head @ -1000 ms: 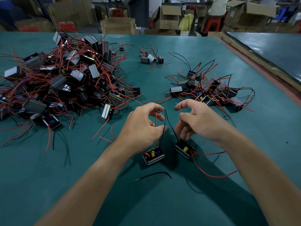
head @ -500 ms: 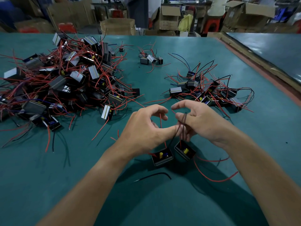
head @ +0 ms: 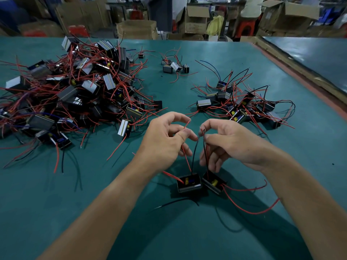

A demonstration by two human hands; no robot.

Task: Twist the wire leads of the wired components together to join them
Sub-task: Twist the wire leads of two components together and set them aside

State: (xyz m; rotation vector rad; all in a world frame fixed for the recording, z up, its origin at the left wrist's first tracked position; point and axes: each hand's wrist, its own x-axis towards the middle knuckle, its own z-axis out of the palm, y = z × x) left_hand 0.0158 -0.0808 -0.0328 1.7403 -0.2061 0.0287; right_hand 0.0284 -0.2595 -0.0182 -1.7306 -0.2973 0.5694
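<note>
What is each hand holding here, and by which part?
The left hand pinches a red lead near its free end. The right hand pinches two black leads near their tips. Both components rest on the table, unheld.

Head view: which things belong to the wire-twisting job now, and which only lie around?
In use: left hand, right hand, left component, right component, black leads.
Lying about: big pile, right pile, small group, boxes.
</note>
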